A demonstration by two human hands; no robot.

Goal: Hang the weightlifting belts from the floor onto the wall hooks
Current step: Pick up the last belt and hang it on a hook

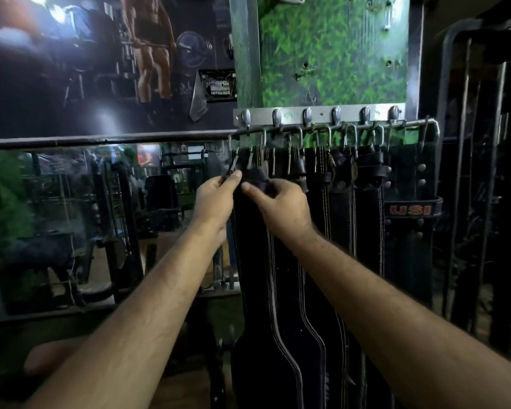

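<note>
The long dark leather weightlifting belt with pale stitching (257,290) hangs straight down below both hands, its top end at the leftmost part of the dark metal rod (331,126). The left hand (216,199) pinches the belt's metal buckle (233,166); the right hand (281,205) curls round the strap end. Just right of the right hand, more dark belts (351,202) crowd the rod, one lettered USI (410,210). Above sits a silver hook rail (319,115); left of the left hand, a mirror (71,216).

left hand (216,196) and right hand (281,205) gripping dark belt (257,261), hook rail (322,113)
</note>
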